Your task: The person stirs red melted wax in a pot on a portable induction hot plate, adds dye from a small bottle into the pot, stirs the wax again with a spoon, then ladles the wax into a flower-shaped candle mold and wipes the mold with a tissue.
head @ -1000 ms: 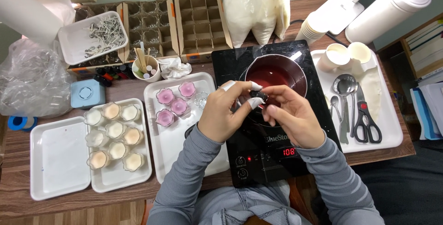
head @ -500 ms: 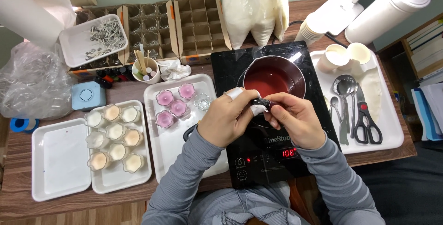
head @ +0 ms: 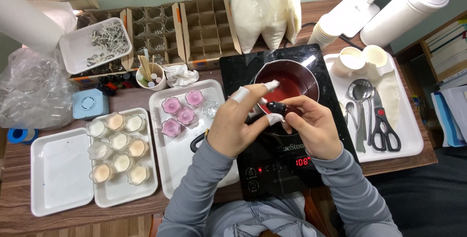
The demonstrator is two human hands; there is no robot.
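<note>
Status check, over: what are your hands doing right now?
Both hands on small dark bottle. Above red-liquid saucepan on black hob. Nothing between.

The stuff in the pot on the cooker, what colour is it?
Dark red liquid fills the pot, seen best in the head view, just behind both hands.

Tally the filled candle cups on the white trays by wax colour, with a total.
Pink cups: 4
Cream or white cups: 8
Total: 12

One clear empty cup sits beside the pink ones and is not counted.
</note>
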